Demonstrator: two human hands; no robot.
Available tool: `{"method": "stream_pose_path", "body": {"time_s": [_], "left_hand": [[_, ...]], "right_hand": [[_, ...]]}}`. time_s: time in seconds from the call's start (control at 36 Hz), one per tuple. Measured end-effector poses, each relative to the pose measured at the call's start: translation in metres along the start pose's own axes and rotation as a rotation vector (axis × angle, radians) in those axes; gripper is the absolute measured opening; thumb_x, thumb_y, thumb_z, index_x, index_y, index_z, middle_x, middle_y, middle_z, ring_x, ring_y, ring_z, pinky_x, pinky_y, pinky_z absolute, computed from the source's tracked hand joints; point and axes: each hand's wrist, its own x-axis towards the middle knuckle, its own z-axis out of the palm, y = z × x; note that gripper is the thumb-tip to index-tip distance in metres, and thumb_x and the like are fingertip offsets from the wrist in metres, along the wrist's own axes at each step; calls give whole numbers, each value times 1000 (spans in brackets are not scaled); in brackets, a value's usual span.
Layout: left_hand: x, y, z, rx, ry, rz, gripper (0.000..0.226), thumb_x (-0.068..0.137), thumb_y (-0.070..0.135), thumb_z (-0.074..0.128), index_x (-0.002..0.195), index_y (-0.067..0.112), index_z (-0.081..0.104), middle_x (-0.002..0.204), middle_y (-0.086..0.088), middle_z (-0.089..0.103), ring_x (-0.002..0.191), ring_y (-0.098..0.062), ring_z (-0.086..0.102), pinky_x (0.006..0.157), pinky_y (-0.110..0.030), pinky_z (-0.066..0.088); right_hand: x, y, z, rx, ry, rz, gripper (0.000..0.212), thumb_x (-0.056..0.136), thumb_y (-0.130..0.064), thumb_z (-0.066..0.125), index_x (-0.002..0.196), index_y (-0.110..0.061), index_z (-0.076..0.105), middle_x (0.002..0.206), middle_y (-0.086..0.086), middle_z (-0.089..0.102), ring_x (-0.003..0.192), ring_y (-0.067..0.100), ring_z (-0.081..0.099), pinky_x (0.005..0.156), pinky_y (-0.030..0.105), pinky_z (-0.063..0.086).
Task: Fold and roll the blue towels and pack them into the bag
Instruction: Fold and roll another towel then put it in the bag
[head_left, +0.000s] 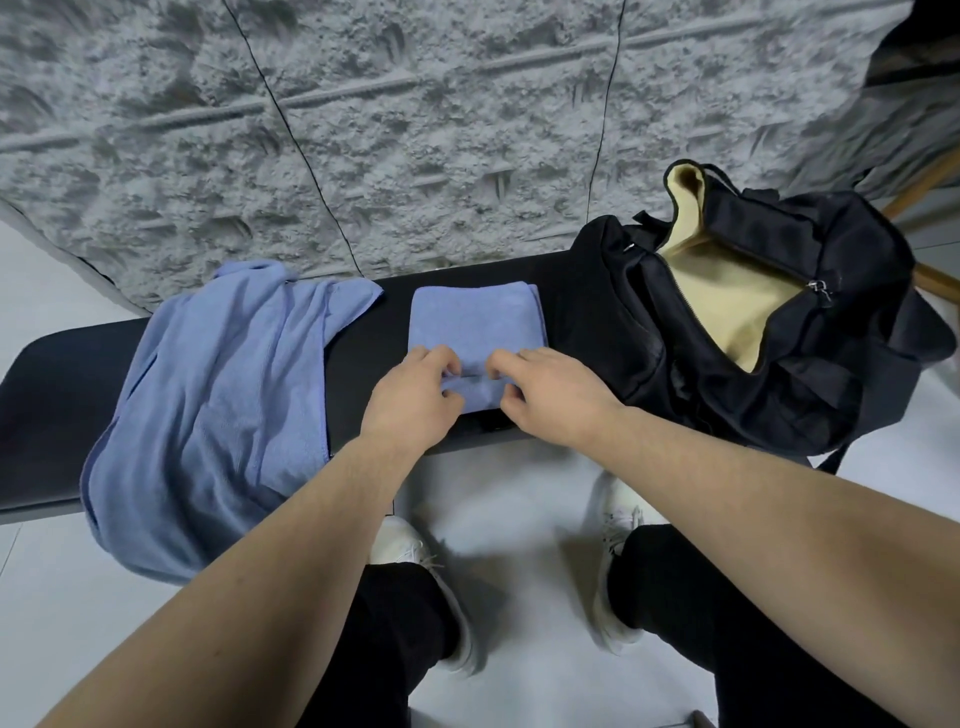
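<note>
No readable text, labels, brands or numbers anywhere.

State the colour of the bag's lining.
Pale yellow-beige lining inside the black bag, seen in the head view.

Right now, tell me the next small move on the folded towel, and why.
Probably keep rolling the near edge away from you. Both hands, left hand and right hand, pinch the near end of the folded blue towel, where a first turn seems begun; the rest lies flat, and the black bag gapes open.
</note>
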Motion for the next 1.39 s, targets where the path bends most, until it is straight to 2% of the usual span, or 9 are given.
{"method": "stream_pose_path", "body": {"time_s": [0.11,0.22,0.31,0.42,0.53,0.67,0.86,1.17,1.39], "left_hand": [[2,3,2,18,41,21,16,88,8,53,97,21,58,108,3,50,95,-20,51,83,-40,45],[2,11,4,199,143,38,21,91,10,51,94,26,63,100,9,49,100,-20,43,82,-32,27],[0,12,4,158,100,47,21,90,6,51,97,17,67,104,0,58,97,-25,53,76,-36,43],[-2,13,2,128,74,54,20,90,4,51,95,13,68,102,-3,59,94,-25,54,74,-39,48],[-1,12,2,115,58,44,19,87,6,54,97,14,68,102,-2,59,96,-24,53,77,-38,47],[-4,11,0,189,-1,70,29,82,17,64,111,18,63,112,3,57,103,-22,50,83,-32,42],[0,6,3,259,61,98,32,80,17,63,112,20,56,112,3,59,99,-21,51,77,-30,36],[-4,14,4,245,42,87,12,85,32,59,91,22,55,85,6,57,83,-21,56,67,-29,32],[-3,13,2,181,-28,18,14,87,28,56,97,21,62,91,3,64,80,-21,59,63,-30,41]], "right_hand": [[2,2,2,-46,82,-38,21,90,-12,50,105,-16,64,101,2,60,93,25,49,78,37,43],[3,1,6,-150,184,-73,12,80,-10,62,87,-16,70,91,0,64,82,25,52,69,31,31],[0,-1,8,-174,197,-126,11,68,-8,71,76,-16,68,77,-2,62,68,23,53,63,28,29],[-2,-3,8,-231,191,-176,11,63,-13,72,71,-15,64,72,-1,59,66,23,52,61,28,29],[-3,0,9,-277,132,-185,18,62,-23,72,77,-16,64,76,-2,60,70,24,55,61,30,33],[-1,5,13,-273,161,-166,25,64,-13,71,88,-14,70,81,-1,66,71,25,58,63,29,34],[3,3,7,-206,96,-71,37,88,-20,49,122,-18,64,116,-3,66,105,20,54,87,30,35],[0,1,-1,-74,13,1,25,85,-25,51,104,-20,66,100,-3,66,97,21,55,87,34,43],[2,0,-5,-12,-57,76,22,89,-29,49,103,-21,64,95,-1,64,95,20,53,79,32,45]]}}
